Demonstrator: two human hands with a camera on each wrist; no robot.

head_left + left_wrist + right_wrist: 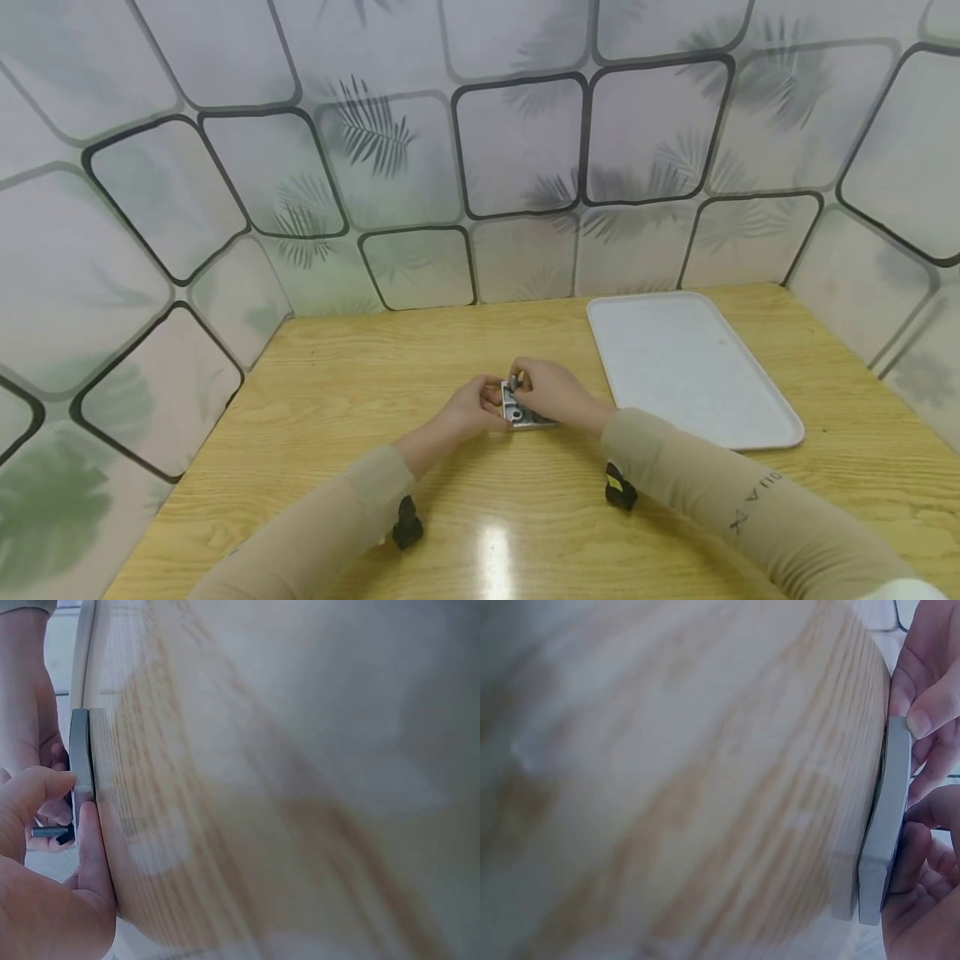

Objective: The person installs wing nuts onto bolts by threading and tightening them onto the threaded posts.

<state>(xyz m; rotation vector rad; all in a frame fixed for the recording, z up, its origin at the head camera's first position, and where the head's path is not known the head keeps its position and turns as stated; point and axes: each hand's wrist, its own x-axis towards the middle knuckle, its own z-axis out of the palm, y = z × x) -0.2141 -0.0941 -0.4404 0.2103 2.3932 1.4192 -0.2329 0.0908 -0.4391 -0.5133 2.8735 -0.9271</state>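
Note:
A small, flat grey case point(517, 414) with dark recesses and metal parts in it lies on the table in the head view. My left hand point(478, 406) grips its left side, thumb at the near corner and fingers along the far edge. Over the case, my right hand point(551, 390) has its fingers curled down and pinches a small grey bolt point(513, 382) near the far left corner. In the left wrist view the threaded bolt point(49, 832) stands upright above the case point(81, 754). The right hand hides much of the case's right part.
A white tray point(686, 367) lies to the right on the wooden table point(360, 367), just beyond my right forearm. Patterned fabric walls point(517, 150) rise behind the table and at both sides.

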